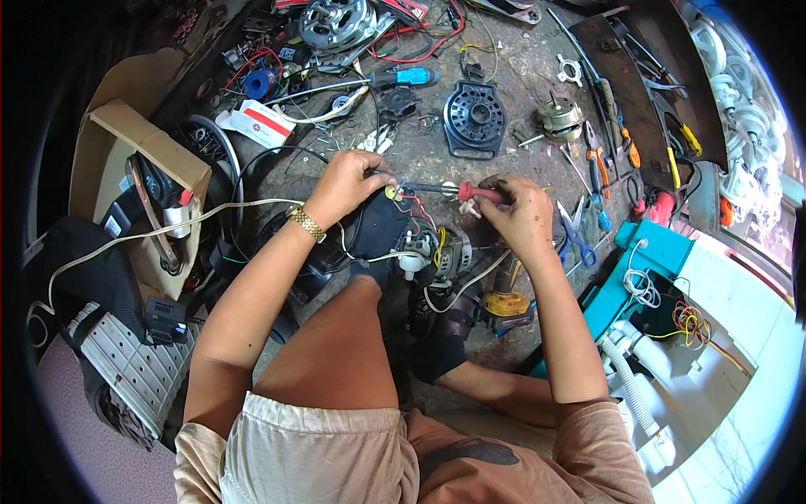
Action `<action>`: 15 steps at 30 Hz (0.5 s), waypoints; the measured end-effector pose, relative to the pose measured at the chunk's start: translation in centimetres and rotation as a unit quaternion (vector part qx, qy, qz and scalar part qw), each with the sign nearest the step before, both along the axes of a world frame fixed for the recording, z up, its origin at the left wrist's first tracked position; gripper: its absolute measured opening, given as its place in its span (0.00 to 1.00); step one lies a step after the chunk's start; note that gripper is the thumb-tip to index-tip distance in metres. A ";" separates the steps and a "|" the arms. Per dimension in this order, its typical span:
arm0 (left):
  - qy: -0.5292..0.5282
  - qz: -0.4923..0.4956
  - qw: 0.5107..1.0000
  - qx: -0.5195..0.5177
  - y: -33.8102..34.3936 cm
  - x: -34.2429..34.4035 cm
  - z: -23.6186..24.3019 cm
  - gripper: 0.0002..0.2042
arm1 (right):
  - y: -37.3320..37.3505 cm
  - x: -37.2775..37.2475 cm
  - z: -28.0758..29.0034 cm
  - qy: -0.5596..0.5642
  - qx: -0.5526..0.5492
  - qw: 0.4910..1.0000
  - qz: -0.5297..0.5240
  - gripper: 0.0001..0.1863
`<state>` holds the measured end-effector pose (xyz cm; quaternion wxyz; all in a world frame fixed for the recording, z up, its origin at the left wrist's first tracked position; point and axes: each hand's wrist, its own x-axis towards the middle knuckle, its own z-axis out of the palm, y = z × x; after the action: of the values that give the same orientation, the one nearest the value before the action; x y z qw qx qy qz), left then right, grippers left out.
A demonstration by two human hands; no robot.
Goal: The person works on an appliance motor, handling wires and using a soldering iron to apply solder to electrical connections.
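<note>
My right hand [519, 210] grips the red handle [477, 193] of a tool whose dark shaft [428, 188] points left toward my left hand [348, 185]. My left hand, wearing a gold watch, has its fingers closed by the shaft's far end; what they hold is too small to make out. A small yellowish-green part [392, 193] with red wires sits there. Below, a motor [453, 254] with yellow wires and a white fitting [413, 265] lies between my forearms. A yellow-black power tool [504, 301] lies left of my right forearm.
Around are a cardboard box [126, 134], a black slotted plate [474, 118], another motor [558, 118], blue screwdriver [405, 77], pliers [598, 168], scissors [573, 225] and a teal casing [630, 286]. My bent legs [327, 353] rest among the parts. Loose wires cross the work area.
</note>
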<state>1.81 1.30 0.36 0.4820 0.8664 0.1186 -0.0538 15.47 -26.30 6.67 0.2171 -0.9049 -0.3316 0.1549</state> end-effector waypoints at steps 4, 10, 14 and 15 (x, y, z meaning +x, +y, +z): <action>0.002 -0.006 1.000 0.009 0.2 -0.1 -0.3 0.07 | 0.1 0.0 0.0 -0.004 0.006 1.000 0.002 0.12; 0.001 -0.004 1.000 0.008 0.2 -0.1 -0.5 0.07 | 0.0 0.1 -0.1 0.001 0.003 1.000 0.003 0.13; 0.009 -0.003 1.000 0.003 0.1 0.0 -0.4 0.07 | -0.1 0.1 -0.2 0.003 0.003 1.000 0.004 0.13; 0.010 -0.003 1.000 -0.002 0.1 0.0 -0.4 0.07 | -0.1 0.1 -0.2 0.001 0.006 1.000 0.003 0.13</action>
<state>1.86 1.40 -0.06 0.4820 0.8655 0.1203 -0.0638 15.54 -26.45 6.45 0.2224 -0.9026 -0.3346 0.1544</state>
